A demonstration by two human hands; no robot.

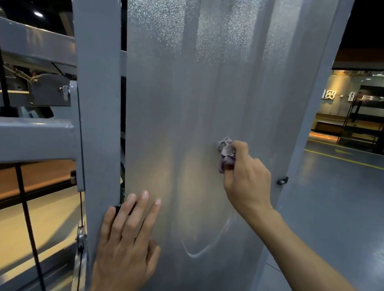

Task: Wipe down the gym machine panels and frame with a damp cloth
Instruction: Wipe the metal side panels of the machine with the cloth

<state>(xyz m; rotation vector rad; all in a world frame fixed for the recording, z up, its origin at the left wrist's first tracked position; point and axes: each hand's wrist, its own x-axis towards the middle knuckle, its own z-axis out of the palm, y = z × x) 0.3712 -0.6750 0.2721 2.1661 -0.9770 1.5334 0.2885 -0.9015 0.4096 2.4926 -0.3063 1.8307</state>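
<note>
A tall frosted translucent panel (pixel 192 76) of the gym machine fills the middle of the head view, set between grey frame uprights (pixel 93 68). My right hand (pixel 245 179) grips a small crumpled purplish-grey cloth (pixel 225 151) and holds it against the panel right of centre. My left hand (pixel 128 236) lies flat with straight fingers on the panel's lower left edge, next to the upright. A curved wet streak (pixel 203 249) shows on the panel below the cloth.
Grey crossbars (pixel 26 141), a pulley bracket (pixel 50 88) and black cables (pixel 28 224) sit left of the panel. A bolt (pixel 282 180) sticks out of the right upright. Grey floor with yellow lines (pixel 347 203) and a dark shelf rack (pixel 367 122) lie to the right.
</note>
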